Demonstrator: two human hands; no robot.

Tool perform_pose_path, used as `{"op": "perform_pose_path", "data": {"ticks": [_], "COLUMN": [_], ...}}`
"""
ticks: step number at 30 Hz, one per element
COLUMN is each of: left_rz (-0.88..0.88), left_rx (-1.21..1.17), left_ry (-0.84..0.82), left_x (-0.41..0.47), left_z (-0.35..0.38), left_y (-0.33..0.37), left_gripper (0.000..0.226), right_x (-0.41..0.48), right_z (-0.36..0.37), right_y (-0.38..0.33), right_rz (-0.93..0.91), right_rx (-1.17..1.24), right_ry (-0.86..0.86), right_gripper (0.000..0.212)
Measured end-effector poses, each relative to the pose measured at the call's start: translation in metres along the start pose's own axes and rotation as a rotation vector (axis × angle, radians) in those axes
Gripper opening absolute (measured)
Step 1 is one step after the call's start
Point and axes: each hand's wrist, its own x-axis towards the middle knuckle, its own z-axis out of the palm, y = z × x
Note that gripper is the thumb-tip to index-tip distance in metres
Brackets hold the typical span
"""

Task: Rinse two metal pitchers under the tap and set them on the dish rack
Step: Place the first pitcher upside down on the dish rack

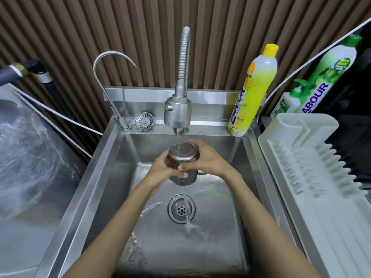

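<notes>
Ribbed brown wall panelling backs a stainless steel sink point(112, 177) whose basin is wet, with water running toward the drain point(181, 209). You hold one metal pitcher point(183, 163) over the middle of the basin, directly under the tap point(177, 111), its open mouth tilted up toward the far wall and a thin stream falling into it. Your left hand point(160, 171) wraps the near left side of the body; your right hand point(206, 159) grips the right side and rim, thumb across the front. Both hands are closed firmly on the pitcher. Its handle shows just below your right hand. A second pitcher is not visible.

Left of the tap stands a slim gooseneck faucet point(112, 77), with a loose strainer point(144, 121) on the ledge beside it. A yellow detergent bottle point(253, 93) stands on the far right corner of the ledge. Right of the sink lies a white dish rack point(313, 169), nothing on its visible slots, with a green detergent bottle point(329, 77) behind it. Left of the sink is a wet steel counter point(30, 157).
</notes>
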Motion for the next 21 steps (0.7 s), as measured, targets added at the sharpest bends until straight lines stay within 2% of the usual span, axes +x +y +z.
{"op": "perform_pose_path", "data": {"ticks": [3, 5, 11, 15, 18, 21], "left_rz": [0.047, 0.072, 0.192, 0.282, 0.301, 0.284], "left_rx": [0.088, 0.14, 0.016, -0.057, -0.033, -0.009], "left_ry": [-0.009, -0.036, -0.165, -0.188, -0.303, -0.424], "left_x": [0.0, -0.001, -0.006, -0.008, -0.008, -0.008], "left_z": [0.008, 0.019, 0.081, 0.141, 0.185, 0.226], "left_y": [0.008, 0.017, 0.049, 0.081, 0.097, 0.097], "left_gripper": [0.079, 0.082, 0.069, 0.061, 0.051, 0.049], "right_x": [-0.003, -0.007, -0.043, -0.086, -0.12, -0.143], "right_z": [-0.002, -0.012, -0.085, -0.145, -0.19, -0.22], "right_y": [-0.007, -0.003, 0.003, 0.005, 0.014, 0.032], "right_rz": [-0.087, -0.053, -0.059, 0.006, 0.103, 0.213], "right_rx": [-0.141, -0.211, -0.193, -0.177, -0.238, -0.355], "right_ry": [0.063, 0.092, 0.223, 0.372, 0.458, 0.494], "right_gripper": [0.086, 0.093, 0.079, 0.075, 0.076, 0.08]}}
